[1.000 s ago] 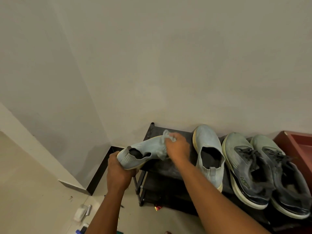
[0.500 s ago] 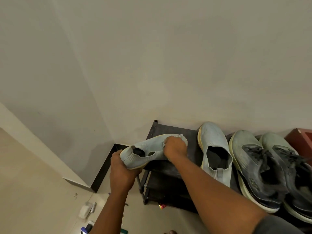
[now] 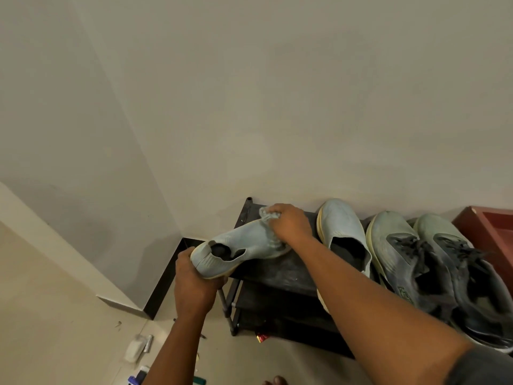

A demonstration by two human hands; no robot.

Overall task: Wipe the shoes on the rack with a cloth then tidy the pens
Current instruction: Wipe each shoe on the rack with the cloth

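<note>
At about seven o'clock on the floor lay a few small items (image 3: 137,348), too small for me to say whether any were the pens. Just right of them, my left hand (image 3: 194,282) was clenched round the heel of a pale blue slip-on shoe (image 3: 238,245), which I held off the rack with its toe pointing toward two o'clock. My right hand (image 3: 290,225) was bunched round the cloth (image 3: 266,215) and pressed it against the toe end of that shoe, above the left part of the black rack (image 3: 280,270).

At three o'clock from my right hand, the matching slip-on (image 3: 341,226) sat on the top shelf, and beyond it, further toward three o'clock, a pair of grey-green laced trainers (image 3: 416,262) stood side by side. A reddish-brown piece of furniture (image 3: 485,229) bordered the rack at the far right.

I judged I was in the wiping step, on the first shoe of four. The next move called for finishing this shoe, setting it back beside its partner, then taking up the next one without dropping the cloth.
</note>
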